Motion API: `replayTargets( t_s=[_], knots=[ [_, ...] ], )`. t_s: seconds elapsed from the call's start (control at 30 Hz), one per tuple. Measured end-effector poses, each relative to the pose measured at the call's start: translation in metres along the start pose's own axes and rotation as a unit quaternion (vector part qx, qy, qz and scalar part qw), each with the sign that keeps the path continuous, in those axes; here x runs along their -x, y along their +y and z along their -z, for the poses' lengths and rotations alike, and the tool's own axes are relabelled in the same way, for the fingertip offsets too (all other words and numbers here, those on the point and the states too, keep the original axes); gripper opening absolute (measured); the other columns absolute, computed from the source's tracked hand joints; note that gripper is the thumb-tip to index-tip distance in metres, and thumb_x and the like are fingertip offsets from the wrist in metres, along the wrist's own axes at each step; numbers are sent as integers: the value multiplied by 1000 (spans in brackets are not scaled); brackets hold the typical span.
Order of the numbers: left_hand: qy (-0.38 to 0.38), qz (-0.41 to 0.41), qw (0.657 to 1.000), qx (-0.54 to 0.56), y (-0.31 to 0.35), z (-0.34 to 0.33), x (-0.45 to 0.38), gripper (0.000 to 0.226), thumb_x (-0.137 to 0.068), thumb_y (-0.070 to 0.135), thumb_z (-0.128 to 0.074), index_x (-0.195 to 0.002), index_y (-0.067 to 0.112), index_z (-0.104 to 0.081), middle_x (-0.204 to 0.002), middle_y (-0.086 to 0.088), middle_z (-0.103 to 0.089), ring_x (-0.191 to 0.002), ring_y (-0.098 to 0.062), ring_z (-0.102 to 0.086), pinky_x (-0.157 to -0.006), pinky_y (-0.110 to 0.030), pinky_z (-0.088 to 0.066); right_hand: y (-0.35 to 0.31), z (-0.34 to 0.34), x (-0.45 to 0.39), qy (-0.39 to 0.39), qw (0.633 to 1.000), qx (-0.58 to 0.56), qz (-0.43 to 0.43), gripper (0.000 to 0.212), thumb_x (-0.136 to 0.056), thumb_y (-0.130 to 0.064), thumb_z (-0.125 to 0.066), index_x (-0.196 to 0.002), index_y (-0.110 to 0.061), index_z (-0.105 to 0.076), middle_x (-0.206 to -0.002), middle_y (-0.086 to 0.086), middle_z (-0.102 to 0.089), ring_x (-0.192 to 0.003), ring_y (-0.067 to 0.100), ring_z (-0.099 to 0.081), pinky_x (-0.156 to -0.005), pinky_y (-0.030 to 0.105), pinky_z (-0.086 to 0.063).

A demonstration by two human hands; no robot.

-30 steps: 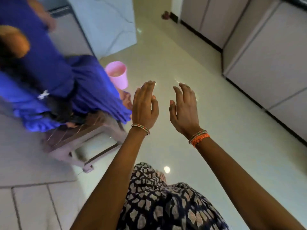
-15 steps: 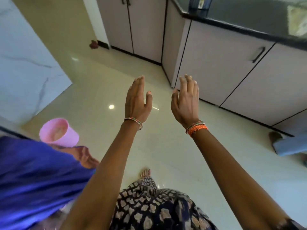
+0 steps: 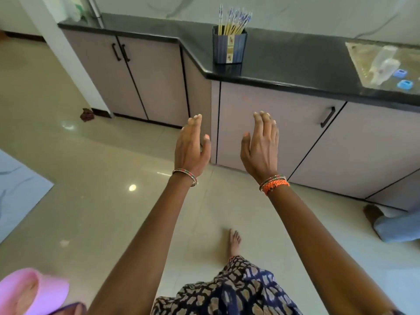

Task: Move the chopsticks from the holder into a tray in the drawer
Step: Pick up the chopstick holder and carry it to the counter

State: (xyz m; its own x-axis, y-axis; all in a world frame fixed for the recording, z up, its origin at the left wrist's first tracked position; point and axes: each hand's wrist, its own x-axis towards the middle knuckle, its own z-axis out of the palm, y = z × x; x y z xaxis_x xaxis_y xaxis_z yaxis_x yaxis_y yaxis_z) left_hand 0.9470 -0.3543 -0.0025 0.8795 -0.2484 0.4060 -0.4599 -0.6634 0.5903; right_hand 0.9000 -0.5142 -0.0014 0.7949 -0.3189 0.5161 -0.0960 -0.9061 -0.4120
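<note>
A dark blue ribbed holder (image 3: 229,47) stands on the black counter (image 3: 295,64) near its corner. Several chopsticks (image 3: 234,21) with yellow shafts and blue-patterned tops stick up out of it. My left hand (image 3: 192,147) and my right hand (image 3: 261,146) are stretched out side by side in front of me, palms facing each other, fingers straight, holding nothing. Both hang in the air well below and in front of the counter, before a closed cabinet front (image 3: 272,123) with a black handle (image 3: 327,116). No open drawer or tray shows.
Closed lilac cabinet doors (image 3: 141,76) run under the counter. A clear bottle (image 3: 384,63) and blue items lie at the counter's right end. A pink cup (image 3: 34,292) sits at lower left, another person's foot (image 3: 372,213) at right, a small dark object (image 3: 87,114) on the glossy floor.
The view has swung right from a seated person in blue toward the kitchen counter, bringing the holder and chopsticks into sight. My hands stay raised and empty in the same pose.
</note>
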Motion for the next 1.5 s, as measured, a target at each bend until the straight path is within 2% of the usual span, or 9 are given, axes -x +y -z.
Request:
replayTargets(
  t_s=[0.43,0.67,0.77,0.9,1.1,1.17,1.23,1.3,1.5],
  knots=[
    [64,117,983,124,-27,-108,-243,49,-91,22,-33,-139,13,-35,-146,-10,-40,-135,-20,-37,-110,-31,-33,84,-102,-240,-1,1000,-26,10,48,-95,-24,-35,-135,0,-45,-139,20,-46,-131,31,-41,-114,43,-32],
    [81,194,936,281,-78,-153,-401,42,-97,18,-34,-137,7,-39,-143,-10,-45,-132,-19,-42,-103,-21,-32,98,-194,-377,10,977,-177,-122,52,-99,-27,-31,-146,-6,-30,-150,13,-35,-140,21,-31,-113,27,-21],
    [68,224,909,344,-101,-170,-464,44,-96,25,-35,-137,9,-40,-143,-9,-45,-131,-18,-42,-107,-22,-32,102,-221,-438,15,940,-271,-206,49,-102,-29,-30,-147,-9,-29,-153,8,-31,-142,19,-29,-118,31,-22],
    [38,255,880,400,-124,-193,-531,43,-98,19,-32,-138,6,-35,-145,-13,-41,-134,-20,-39,-114,-31,-29,120,-251,-506,0,811,-460,-361,56,-103,-40,-23,-151,-12,-22,-159,2,-21,-146,15,-20,-121,32,-14],
    [-54,257,866,425,-136,-223,-586,49,-100,28,-24,-145,9,-21,-155,-7,-23,-143,-15,-22,-117,-27,-15,154,-288,-549,-80,729,-562,-382,71,-97,-58,-18,-150,-11,-24,-156,5,-29,-146,19,-24,-123,42,-12],
    [-76,298,826,472,-140,-234,-598,53,-95,41,-34,-137,8,-41,-144,-10,-45,-134,-18,-41,-115,-33,-28,160,-299,-554,-118,709,-580,-384,78,-90,-67,-25,-146,-14,-38,-148,9,-44,-140,24,-37,-120,48,-19],
    [-75,344,796,493,-140,-242,-603,39,-95,37,-39,-103,9,-65,-95,-1,-75,-92,-11,-69,-86,-27,-55,160,-305,-555,-146,698,-574,-402,76,-90,-68,-25,-128,-12,-60,-129,14,-62,-128,31,-52,-115,51,-30],
    [-80,351,770,527,-138,-248,-606,37,-97,30,-34,-84,14,-64,-62,7,-73,-64,-5,-69,-64,-22,-57,160,-308,-556,-148,691,-565,-426,66,-94,-62,-25,-110,-13,-68,-110,12,-71,-117,33,-60,-109,50,-39],
    [-42,353,778,519,-135,-256,-598,41,-100,24,-26,-76,15,-58,-47,13,-67,-51,4,-64,-53,-12,-51,163,-312,-559,-178,654,-599,-426,53,-98,-53,-29,-106,-15,-66,-88,-1,-77,-88,16,-71,-86,34,-54]
  ],
)
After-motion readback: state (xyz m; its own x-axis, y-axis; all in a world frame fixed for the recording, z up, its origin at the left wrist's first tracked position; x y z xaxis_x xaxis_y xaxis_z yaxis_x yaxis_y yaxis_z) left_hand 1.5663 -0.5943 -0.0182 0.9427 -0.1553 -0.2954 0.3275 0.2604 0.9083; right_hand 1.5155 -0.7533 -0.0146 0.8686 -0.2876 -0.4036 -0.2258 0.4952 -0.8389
